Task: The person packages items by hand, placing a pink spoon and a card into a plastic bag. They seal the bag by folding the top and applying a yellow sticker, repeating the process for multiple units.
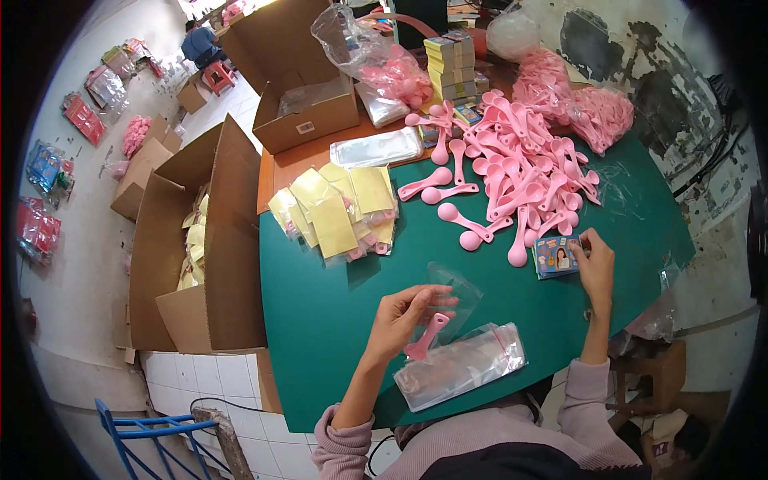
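Observation:
Pinched in my left hand point(404, 316) is a clear plastic bag point(462, 298), its film spreading past the fingers. A pink spoon point(427, 337) shows just below those fingers, its handle pointing up toward them; I cannot tell whether the hand also grips it. My right hand point(596, 270) is at the right of the green table point(336, 320), thumb and fingers closed on the edge of a printed card point(558, 257) at the top of a small stack. A stack of flat clear bags point(472, 368) lies near my body, just below the left hand.
A large pile of pink spoons point(520, 160) covers the back right. Filled bags with yellow cards point(332, 212) lie at left, beside a tall open carton point(232, 240). Behind are more clear bags point(376, 148), card bundles point(452, 68) and another open box point(308, 120). A person point(200, 46) sits far back.

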Available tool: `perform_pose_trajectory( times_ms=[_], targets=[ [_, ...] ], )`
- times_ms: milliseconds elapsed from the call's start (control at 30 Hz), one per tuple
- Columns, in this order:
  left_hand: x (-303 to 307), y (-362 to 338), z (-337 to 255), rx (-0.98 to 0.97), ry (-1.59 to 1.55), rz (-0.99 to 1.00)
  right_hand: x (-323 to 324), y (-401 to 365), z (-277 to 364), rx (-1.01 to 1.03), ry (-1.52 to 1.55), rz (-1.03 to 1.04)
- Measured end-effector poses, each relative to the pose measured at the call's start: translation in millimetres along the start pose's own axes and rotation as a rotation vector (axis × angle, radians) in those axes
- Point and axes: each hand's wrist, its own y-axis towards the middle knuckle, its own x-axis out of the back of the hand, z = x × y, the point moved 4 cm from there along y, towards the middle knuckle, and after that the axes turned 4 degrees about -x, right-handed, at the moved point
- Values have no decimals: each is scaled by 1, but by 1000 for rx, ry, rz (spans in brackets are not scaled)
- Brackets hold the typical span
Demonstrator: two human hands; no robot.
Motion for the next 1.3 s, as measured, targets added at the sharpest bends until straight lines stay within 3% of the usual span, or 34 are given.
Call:
perform_pose_trajectory(
  times_ms=[33,100,133,200,333,400,567,767,867,933,1000,1100,1300],
  targets=[
    [-1,1,-2,-5,12,20,6,-4,15,2,0,3],
    [-6,2,-2,-2,22,47,10,-18,54,-18,533,191],
    [-8,3,-2,12,29,73,12,-25,69,-21,533,190],
    [-11,4,-3,20,42,90,10,-38,101,19,818,326],
    [-4,2,8,38,80,83,7,-48,132,196,672,460],
    [-3,2,11,14,134,81,6,-50,143,516,476,472],
    [-11,-1,6,-10,356,175,5,-54,145,607,372,501],
    [-26,-7,-7,2,161,234,-18,-70,150,755,293,887],
    [-17,-7,-7,31,235,307,-12,-67,149,654,408,1024],
    [-12,-7,-9,95,222,284,-7,-63,147,668,478,930],
    [-10,-7,-7,156,211,259,-7,-58,142,399,552,944],
    [-11,-7,-8,44,210,243,-16,-64,148,575,495,920],
    [-6,-6,2,-51,372,149,-44,-72,148,612,381,908]
  ],
)
